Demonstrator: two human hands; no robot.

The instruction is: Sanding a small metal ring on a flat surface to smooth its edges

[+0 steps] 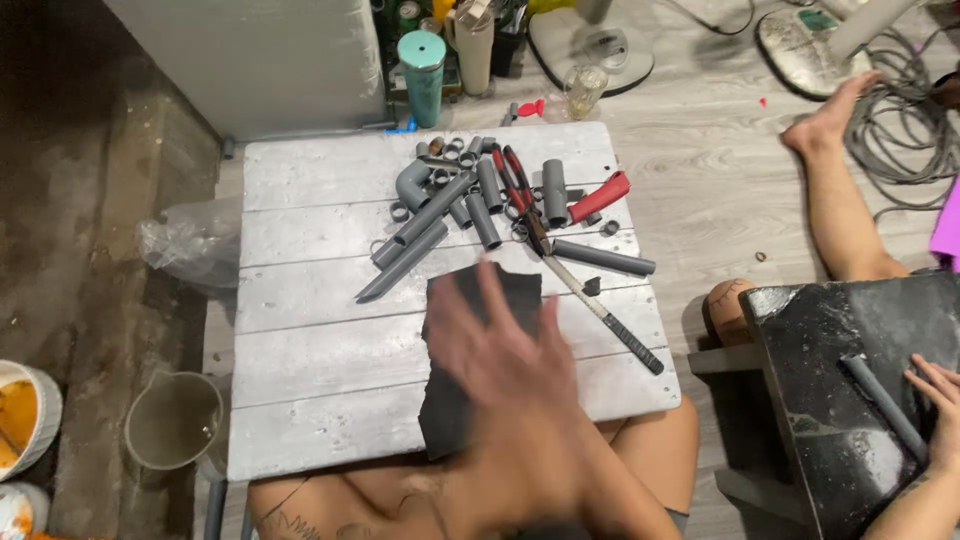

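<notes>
Black sheet (pixel 470 400) under blurred hand (pixel 500 350) — fingers spread.

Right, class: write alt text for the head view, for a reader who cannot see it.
A blurred hand lies over a dark sheet on a white plank table. Behind it sit grey pipe pieces and red-handled pliers.
</notes>
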